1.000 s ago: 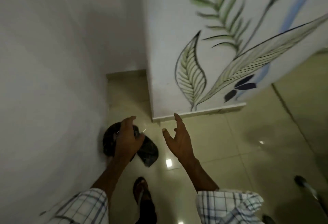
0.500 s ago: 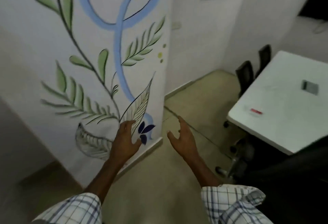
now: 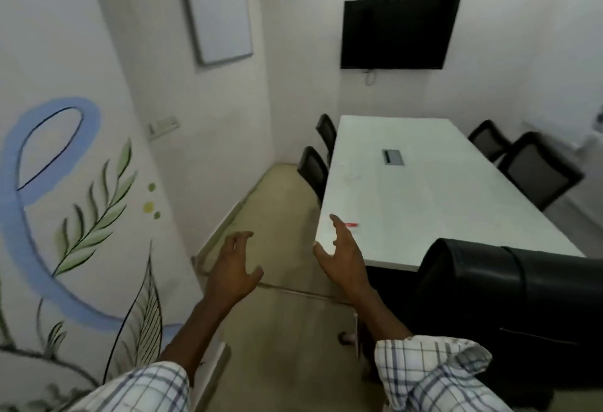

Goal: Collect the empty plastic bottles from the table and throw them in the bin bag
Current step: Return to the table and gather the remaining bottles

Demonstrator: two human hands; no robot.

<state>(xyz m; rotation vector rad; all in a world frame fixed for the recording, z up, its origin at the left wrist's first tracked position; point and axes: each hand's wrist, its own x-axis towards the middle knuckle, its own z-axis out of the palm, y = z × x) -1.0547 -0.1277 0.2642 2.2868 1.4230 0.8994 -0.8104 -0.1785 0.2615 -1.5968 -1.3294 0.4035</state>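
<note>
Head view: both hands are up in front of the body, empty. The left hand (image 3: 233,273) has its fingers apart and a bit curled, over the floor, well left of the table (image 3: 456,215). The right hand (image 3: 342,258) is also spread, fingers apart, just at the table's near-left corner.

One clear bottle (image 3: 350,225) w/ a red label lies on its side on the table, near that same corner, just beyond the right fingertips (image 3: 333,217), not touching. Further up the table, near its left edge, something pale maybe is a 2nd bottle, too blurry to tell. No bin bag in view.

Step in hand, I judge: reach and take the bottle. Best to step closer, wrap around the middle, squeeze lightly, because an empty bottle rolls and crushes easily.
</note>
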